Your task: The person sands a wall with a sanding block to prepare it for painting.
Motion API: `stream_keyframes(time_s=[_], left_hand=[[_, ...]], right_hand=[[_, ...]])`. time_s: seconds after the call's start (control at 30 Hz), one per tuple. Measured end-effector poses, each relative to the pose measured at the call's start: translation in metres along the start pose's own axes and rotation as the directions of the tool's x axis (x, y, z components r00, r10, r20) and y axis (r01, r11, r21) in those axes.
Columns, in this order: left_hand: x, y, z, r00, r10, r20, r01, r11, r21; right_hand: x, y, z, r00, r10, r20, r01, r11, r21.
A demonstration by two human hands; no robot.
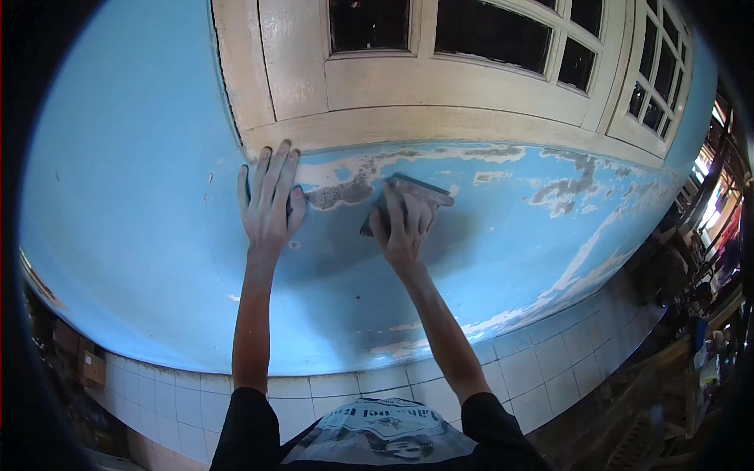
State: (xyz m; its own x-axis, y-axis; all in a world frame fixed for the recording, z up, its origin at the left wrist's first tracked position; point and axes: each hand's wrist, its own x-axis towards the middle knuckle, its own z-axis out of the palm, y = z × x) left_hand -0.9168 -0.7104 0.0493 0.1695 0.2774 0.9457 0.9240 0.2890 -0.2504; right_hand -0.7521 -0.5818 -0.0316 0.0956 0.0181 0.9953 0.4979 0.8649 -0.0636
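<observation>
My left hand [271,200] lies flat on the blue wall [141,235], its fingers spread and their tips at the lower edge of the cream window frame [377,125]. To its right, my right hand [404,224] is closed around a dark grey sanding block [424,191] and presses it to the wall. Part of the block is hidden under my fingers. Between the hands, just below the frame, is a bare grey patch [342,192] edged with white where the paint is gone. Pale dust coats both hands.
More peeled patches [565,188] run along the wall to the right. White tiles [542,361] line the bottom of the wall. Dark clutter [667,377] stands at the lower right, and a cardboard box [93,367] is at the lower left.
</observation>
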Motion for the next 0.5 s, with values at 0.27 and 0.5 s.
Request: stream_keyframes(time_s=[0.27, 0.5], left_hand=[[-0.001, -0.002, 0.0, 0.999, 0.01, 0.049, -0.011, 0.999, 0.031], [-0.001, -0.003, 0.003, 1.0, 0.024, 0.0, -0.024, 1.0, 0.003]], right_hand=[[0.03, 0.008, 0.0, 0.981, 0.196, 0.004, -0.196, 0.98, 0.027], [0.022, 0.013, -0.004, 0.839, -0.161, 0.52, -0.023, 0.944, 0.329]])
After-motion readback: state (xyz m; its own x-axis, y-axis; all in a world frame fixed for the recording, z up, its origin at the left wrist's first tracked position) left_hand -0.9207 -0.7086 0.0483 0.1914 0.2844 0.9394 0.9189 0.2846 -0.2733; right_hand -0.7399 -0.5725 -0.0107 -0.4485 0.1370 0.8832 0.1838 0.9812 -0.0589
